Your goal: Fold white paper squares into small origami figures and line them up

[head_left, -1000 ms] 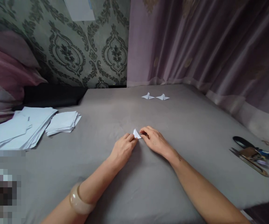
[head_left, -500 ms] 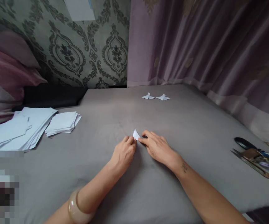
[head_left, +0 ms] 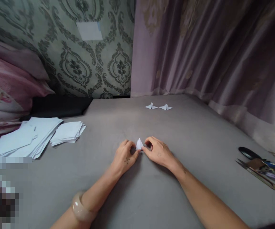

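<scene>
A small folded white paper (head_left: 139,144), with pointed tips facing away from me, sits low over the grey surface between my hands. My left hand (head_left: 126,155) pinches its lower left edge with thumb and curled fingers. On the other side my right hand (head_left: 158,152) grips the lower right edge, thumb against the paper and index finger bent. Farther back stand two finished-looking folded paper shapes with spread wings, a left one (head_left: 151,106) and a right one (head_left: 166,107). A pale bangle (head_left: 80,208) circles my left forearm.
At the left lie a large stack of white paper (head_left: 42,133) and a smaller stack of paper squares (head_left: 68,132). Behind them is a black folded item (head_left: 63,105). Pointed scissors-like tools (head_left: 258,176) and a black oval object (head_left: 249,152) rest at the right. A curtain (head_left: 175,57) hangs behind.
My left hand has turned so its thumb shows along the paper's lower edge. The folded paper stays between both hands. The camera view has tilted up slightly.
</scene>
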Tool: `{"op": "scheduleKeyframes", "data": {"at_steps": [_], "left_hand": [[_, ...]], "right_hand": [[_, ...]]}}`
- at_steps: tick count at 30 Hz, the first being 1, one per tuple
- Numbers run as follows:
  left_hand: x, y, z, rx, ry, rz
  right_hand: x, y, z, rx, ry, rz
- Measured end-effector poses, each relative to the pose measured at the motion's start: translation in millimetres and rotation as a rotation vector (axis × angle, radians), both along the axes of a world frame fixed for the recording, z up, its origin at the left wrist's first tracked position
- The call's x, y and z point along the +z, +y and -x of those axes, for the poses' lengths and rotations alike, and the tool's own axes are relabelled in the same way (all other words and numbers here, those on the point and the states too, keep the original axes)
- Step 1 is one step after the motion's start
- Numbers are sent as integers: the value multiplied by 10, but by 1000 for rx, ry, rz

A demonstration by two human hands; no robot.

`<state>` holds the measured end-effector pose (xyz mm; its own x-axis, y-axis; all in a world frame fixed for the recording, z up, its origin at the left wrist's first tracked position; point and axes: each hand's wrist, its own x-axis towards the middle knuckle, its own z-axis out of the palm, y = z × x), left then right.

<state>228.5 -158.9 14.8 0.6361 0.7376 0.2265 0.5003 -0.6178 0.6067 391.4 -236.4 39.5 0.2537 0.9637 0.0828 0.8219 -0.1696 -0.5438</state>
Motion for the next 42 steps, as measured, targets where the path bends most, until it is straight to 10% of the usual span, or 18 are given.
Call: {"op": "scheduleKeyframes", "data": {"at_steps": [15, 27, 42], "left_hand": [[77, 111, -25, 20, -443, 466], [53, 84, -59, -121, -690, 746], [-151, 283, 49, -83, -62, -18]], "right_hand": [[-230, 88, 60, 151, 222, -351], [-188, 24, 212, 116, -85, -470], [-362, 151, 71, 126, 93, -365]]}}
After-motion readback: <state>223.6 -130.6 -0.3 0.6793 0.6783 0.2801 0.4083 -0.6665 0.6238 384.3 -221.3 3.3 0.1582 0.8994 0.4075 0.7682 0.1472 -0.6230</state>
